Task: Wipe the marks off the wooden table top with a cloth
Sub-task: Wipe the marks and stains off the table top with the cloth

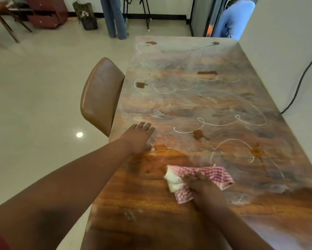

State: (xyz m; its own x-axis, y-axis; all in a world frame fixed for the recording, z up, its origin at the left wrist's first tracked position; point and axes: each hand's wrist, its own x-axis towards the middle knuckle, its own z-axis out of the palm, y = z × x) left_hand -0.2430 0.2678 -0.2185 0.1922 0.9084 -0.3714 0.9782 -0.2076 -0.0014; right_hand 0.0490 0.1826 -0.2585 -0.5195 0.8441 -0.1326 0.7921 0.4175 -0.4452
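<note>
The wooden table top [178, 109] runs away from me, hazy with smeared chalk. White chalk loops [231, 123] and several brown stains, one of them [198, 134] near the middle, mark its far and right parts. The near left part looks darker and glossy. My right hand [204, 186] presses a bunched red-and-white checked cloth [214, 175] onto the wood near the front. My left hand [139, 138] lies flat on the table by its left edge, fingers straight.
A brown leather chair [101, 94] is tucked against the table's left side. A white wall with a black cable [303, 73] borders the right side. Beyond the far end stand a person in blue [232, 18], a planter and chair legs on the tiled floor.
</note>
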